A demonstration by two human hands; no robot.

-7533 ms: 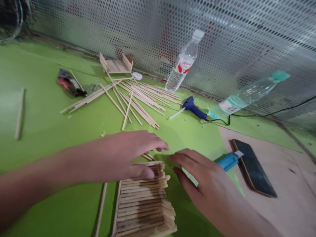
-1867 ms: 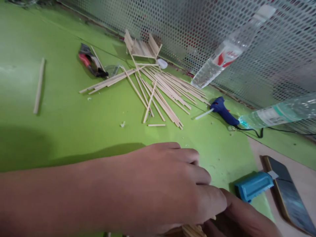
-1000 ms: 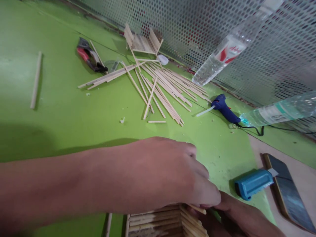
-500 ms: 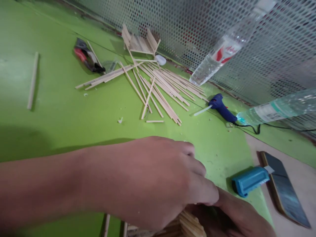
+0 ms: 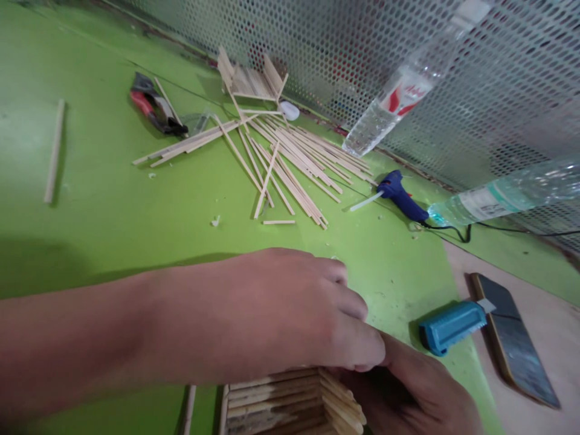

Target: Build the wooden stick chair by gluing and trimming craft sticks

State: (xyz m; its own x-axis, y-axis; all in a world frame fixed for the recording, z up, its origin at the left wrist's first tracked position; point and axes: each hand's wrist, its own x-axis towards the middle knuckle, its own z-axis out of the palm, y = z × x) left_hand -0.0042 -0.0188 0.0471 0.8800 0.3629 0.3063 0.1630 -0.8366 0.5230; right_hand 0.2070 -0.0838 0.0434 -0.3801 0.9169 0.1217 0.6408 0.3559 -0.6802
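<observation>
A small box built of glued wooden sticks (image 5: 276, 402) sits at the bottom edge, its lower part cut off by the frame. My left hand (image 5: 299, 314) reaches across from the left above its far side, fingers curled down at the far right corner. Whatever those fingertips pinch is hidden. From the lower right, my right hand (image 5: 421, 380) is closed around the box's right wall, its index finger meeting the left hand's fingertips. A loose stick (image 5: 190, 408) lies just left of the box.
Loose wooden sticks (image 5: 294, 157) lie mid-table, with a stick-built piece (image 5: 251, 81) behind them. Red-handled pliers (image 5: 149, 106) lie left. To the right are a blue glue gun (image 5: 401, 194), two bottles (image 5: 394, 90), a teal cutter (image 5: 453, 326) and a phone (image 5: 516, 338). A perforated metal panel stands behind.
My left hand has shifted slightly up and left, uncovering more of the stick box's inside. My right hand has moved a little left with it. The view has shifted slightly.
</observation>
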